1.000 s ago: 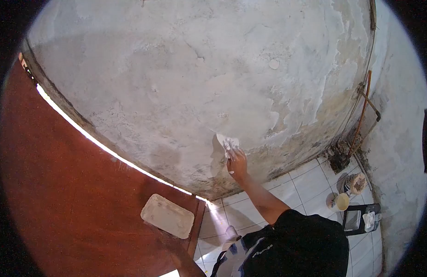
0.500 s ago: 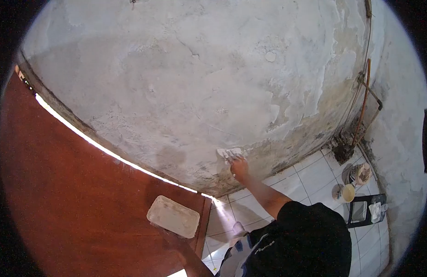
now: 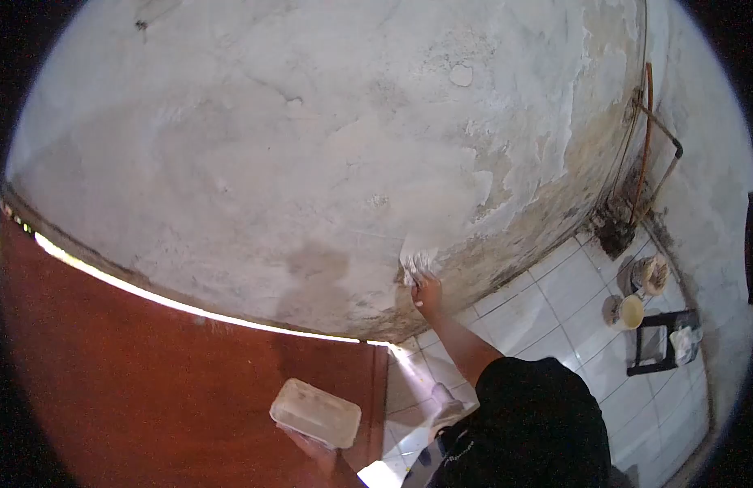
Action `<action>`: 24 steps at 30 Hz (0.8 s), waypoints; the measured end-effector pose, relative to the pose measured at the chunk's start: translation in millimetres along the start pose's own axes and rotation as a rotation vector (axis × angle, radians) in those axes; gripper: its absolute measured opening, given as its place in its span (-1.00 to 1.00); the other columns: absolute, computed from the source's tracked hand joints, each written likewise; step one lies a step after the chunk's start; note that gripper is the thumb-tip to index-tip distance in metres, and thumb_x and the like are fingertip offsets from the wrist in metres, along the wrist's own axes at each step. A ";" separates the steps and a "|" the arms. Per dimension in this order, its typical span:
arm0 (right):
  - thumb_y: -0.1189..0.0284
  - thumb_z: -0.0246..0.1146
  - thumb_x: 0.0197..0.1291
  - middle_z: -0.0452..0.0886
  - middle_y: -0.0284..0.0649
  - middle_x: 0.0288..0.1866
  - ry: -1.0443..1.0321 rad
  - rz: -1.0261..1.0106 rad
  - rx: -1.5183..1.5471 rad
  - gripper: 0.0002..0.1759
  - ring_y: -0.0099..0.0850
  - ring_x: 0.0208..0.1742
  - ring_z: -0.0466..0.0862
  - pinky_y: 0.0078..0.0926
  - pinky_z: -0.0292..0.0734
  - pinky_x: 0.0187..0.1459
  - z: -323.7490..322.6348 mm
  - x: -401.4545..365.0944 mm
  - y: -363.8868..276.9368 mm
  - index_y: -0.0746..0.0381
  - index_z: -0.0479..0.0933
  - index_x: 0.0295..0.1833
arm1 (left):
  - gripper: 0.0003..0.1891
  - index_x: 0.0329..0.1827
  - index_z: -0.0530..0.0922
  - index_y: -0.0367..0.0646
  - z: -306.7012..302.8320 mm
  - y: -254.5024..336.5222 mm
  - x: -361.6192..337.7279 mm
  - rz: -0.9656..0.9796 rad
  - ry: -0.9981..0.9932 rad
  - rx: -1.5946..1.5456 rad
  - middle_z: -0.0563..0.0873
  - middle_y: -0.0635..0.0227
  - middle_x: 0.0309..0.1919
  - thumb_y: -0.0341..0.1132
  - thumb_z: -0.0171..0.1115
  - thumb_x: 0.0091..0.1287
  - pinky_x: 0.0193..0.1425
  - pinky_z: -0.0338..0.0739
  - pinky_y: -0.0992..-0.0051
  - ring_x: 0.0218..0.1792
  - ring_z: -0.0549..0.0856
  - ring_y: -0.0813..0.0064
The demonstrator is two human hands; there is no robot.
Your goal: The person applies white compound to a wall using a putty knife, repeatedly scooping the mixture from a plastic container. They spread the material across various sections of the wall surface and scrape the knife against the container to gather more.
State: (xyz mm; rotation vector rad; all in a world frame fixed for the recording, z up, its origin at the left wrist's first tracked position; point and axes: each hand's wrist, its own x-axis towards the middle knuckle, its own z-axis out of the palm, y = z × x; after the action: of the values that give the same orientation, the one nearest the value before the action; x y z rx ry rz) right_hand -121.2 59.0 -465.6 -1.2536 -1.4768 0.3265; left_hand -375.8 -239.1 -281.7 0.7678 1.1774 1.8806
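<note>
My right hand [image 3: 426, 293] is against the lower part of the stained wall [image 3: 311, 163], fingers closed on a flat scraper [image 3: 417, 265] smeared with white paste. The scraper's outline is hard to make out. A pale, smooth patch shows on the wall just above it. My left hand [image 3: 315, 450] supports a shallow rectangular plastic tub [image 3: 316, 411] from below, over the red-brown surface at the left. Its fingers are mostly hidden under the tub. Whitish residue coats the tub.
At the right, a dark stool [image 3: 663, 342] stands on white floor tiles [image 3: 555, 297], near a cream cup [image 3: 629, 312] and a stained bucket [image 3: 650, 275]. Pipes [image 3: 642, 154] run down the corner to a dark heap [image 3: 615, 234]. A red-brown panel [image 3: 148, 350] fills the lower left.
The camera view has tilted and shifted. My right hand has moved slightly rightward along the wall with the scraper, and the pale patch above it is more visible. The tub appears lower in view.
</note>
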 end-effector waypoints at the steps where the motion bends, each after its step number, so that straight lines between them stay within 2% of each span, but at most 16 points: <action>1: 0.61 0.21 -0.06 0.61 0.04 -0.02 0.019 0.017 0.007 -0.46 0.08 -0.05 0.60 -0.04 0.51 0.04 13.0 -19.0 8.3 0.26 0.51 0.15 | -0.28 0.45 0.25 0.01 -11.5 1.5 5.7 0.018 -0.162 -0.068 0.38 0.24 0.38 0.33 -0.18 0.42 0.30 0.45 0.06 0.30 0.45 0.20; 2: 0.60 0.21 -0.07 0.61 0.04 -0.01 -0.039 0.001 0.035 -0.44 0.07 -0.04 0.60 -0.05 0.52 0.03 23.6 -37.6 18.8 0.24 0.51 0.17 | -0.28 0.45 0.25 0.01 -20.8 -1.0 10.8 0.015 -0.179 -0.057 0.38 0.24 0.38 0.33 -0.18 0.42 0.30 0.45 0.06 0.30 0.45 0.20; 4: 0.60 0.21 -0.07 0.61 0.03 -0.01 -0.098 -0.022 0.053 -0.42 0.06 -0.04 0.60 -0.06 0.52 0.01 28.8 -47.3 23.1 0.22 0.51 0.19 | -0.27 0.45 0.23 0.01 -21.1 -9.7 18.0 0.077 0.065 0.184 0.41 0.25 0.35 0.35 -0.20 0.42 0.27 0.48 0.10 0.28 0.47 0.24; 5: 0.59 0.21 -0.08 0.61 0.04 0.00 -0.077 -0.015 0.031 -0.41 0.06 -0.05 0.60 -0.06 0.52 0.00 31.5 -55.5 24.7 0.21 0.51 0.20 | -0.27 0.45 0.23 0.01 -24.6 -11.5 24.6 0.069 0.062 0.185 0.41 0.25 0.35 0.35 -0.20 0.42 0.27 0.48 0.10 0.28 0.47 0.24; 7: 0.59 0.21 -0.08 0.61 0.05 0.00 -0.066 0.004 -0.006 -0.39 0.05 -0.06 0.60 -0.06 0.52 -0.01 27.0 -67.5 27.6 0.19 0.51 0.22 | -0.40 0.39 0.31 0.00 0.3 -1.4 36.4 -0.053 -0.021 0.132 0.51 0.25 0.24 0.21 -0.17 0.48 0.18 0.57 0.11 0.20 0.54 0.26; 9: 0.58 0.19 -0.01 0.61 0.07 -0.01 -0.316 0.244 0.011 -0.44 0.05 -0.08 0.60 -0.09 0.53 -0.02 15.0 -79.0 38.2 0.23 0.51 0.21 | -0.39 0.41 0.28 0.00 -37.5 -35.5 61.9 -0.117 -0.041 0.118 0.47 0.28 0.27 0.21 -0.11 0.47 0.22 0.53 0.17 0.23 0.51 0.30; 10: 0.58 0.19 -0.01 0.61 0.07 -0.01 -0.317 0.257 -0.009 -0.44 0.05 -0.08 0.60 -0.09 0.53 -0.02 10.4 -80.8 44.0 0.23 0.51 0.21 | -0.37 0.42 0.24 -0.01 -43.4 -48.6 72.0 -0.157 -0.065 0.103 0.43 0.31 0.30 0.20 -0.06 0.46 0.26 0.49 0.22 0.26 0.48 0.33; 12: 0.49 0.17 0.18 0.64 0.09 -0.11 -0.083 0.403 -0.026 -0.64 0.04 -0.11 0.60 -0.13 0.52 -0.05 5.4 -85.9 52.8 0.32 0.55 0.10 | -0.37 0.41 0.25 -0.01 -41.9 -63.9 77.6 -0.215 -0.094 0.064 0.43 0.31 0.30 0.21 -0.05 0.44 0.28 0.47 0.21 0.27 0.47 0.33; 14: 0.37 0.11 0.35 0.65 0.10 -0.21 0.374 0.762 0.411 -0.68 0.02 -0.12 0.60 -0.16 0.51 -0.11 24.7 -85.4 82.3 0.40 0.57 -0.01 | -0.36 0.40 0.27 -0.01 -21.8 -70.6 88.3 -0.289 -0.134 0.000 0.44 0.30 0.29 0.22 -0.02 0.42 0.31 0.42 0.19 0.28 0.46 0.32; 16: 0.32 0.09 0.40 0.65 0.11 -0.25 0.199 0.906 0.141 -0.64 0.04 -0.12 0.61 -0.18 0.51 -0.13 -28.9 -40.9 39.3 0.45 0.55 -0.03 | -0.35 0.39 0.29 -0.01 15.8 -78.9 103.1 -0.352 -0.173 -0.065 0.45 0.29 0.29 0.23 0.00 0.40 0.34 0.37 0.17 0.29 0.45 0.31; 17: 0.32 0.09 0.40 0.65 0.11 -0.25 0.205 0.907 0.132 -0.64 0.04 -0.12 0.61 -0.18 0.51 -0.13 -35.0 -30.8 30.9 0.45 0.55 -0.03 | -0.34 0.38 0.30 -0.01 26.3 -81.1 106.0 -0.374 -0.198 -0.105 0.45 0.29 0.29 0.23 0.02 0.39 0.36 0.34 0.17 0.30 0.44 0.31; 19: 0.50 0.14 0.22 0.63 0.05 -0.36 0.383 0.559 -0.239 -0.82 -0.08 -0.26 0.65 -0.27 0.51 -0.23 -39.5 -8.6 11.0 0.40 0.59 -0.20 | -0.33 0.37 0.32 -0.01 43.3 -83.0 105.0 -0.398 -0.247 -0.190 0.46 0.28 0.29 0.24 0.04 0.36 0.39 0.29 0.15 0.31 0.43 0.30; 20: 0.50 0.14 0.22 0.63 0.05 -0.36 0.386 0.546 -0.240 -0.82 -0.08 -0.26 0.65 -0.27 0.51 -0.23 -43.0 2.7 -3.1 0.40 0.59 -0.20 | -0.33 0.36 0.33 -0.01 49.6 -83.7 102.0 -0.404 -0.270 -0.235 0.46 0.28 0.29 0.24 0.05 0.35 0.40 0.26 0.14 0.32 0.43 0.29; 22: 0.59 0.13 0.08 0.62 0.05 -0.32 0.499 -0.072 -0.254 -0.78 -0.01 -0.28 0.62 -0.14 0.50 -0.22 -53.5 28.4 -43.6 0.38 0.59 -0.16 | -0.32 0.35 0.35 -0.02 53.6 -77.8 109.8 -0.414 -0.315 -0.326 0.47 0.28 0.28 0.25 0.08 0.33 0.44 0.21 0.12 0.33 0.42 0.29; 23: 0.59 0.13 0.08 0.62 0.05 -0.32 0.499 -0.082 -0.253 -0.78 -0.01 -0.28 0.62 -0.14 0.50 -0.22 -51.6 33.9 -55.1 0.38 0.59 -0.16 | -0.32 0.34 0.36 -0.02 51.8 -75.9 106.3 -0.420 -0.337 -0.368 0.48 0.27 0.28 0.26 0.09 0.32 0.45 0.19 0.11 0.34 0.41 0.28; 24: 0.61 0.12 0.02 0.63 0.06 -0.25 0.403 -0.006 -0.210 -0.72 0.01 -0.22 0.62 -0.13 0.51 -0.15 -48.3 37.5 -64.1 0.37 0.59 -0.12 | -0.31 0.34 0.37 -0.02 59.6 -76.2 108.0 -0.426 -0.360 -0.409 0.48 0.27 0.28 0.26 0.10 0.30 0.47 0.16 0.11 0.35 0.40 0.28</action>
State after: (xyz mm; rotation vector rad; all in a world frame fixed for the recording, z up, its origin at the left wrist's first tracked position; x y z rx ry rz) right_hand -106.5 44.0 -379.6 -1.3857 -1.1870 -0.0877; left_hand -361.7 -99.6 -318.7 0.5430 0.6376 1.4794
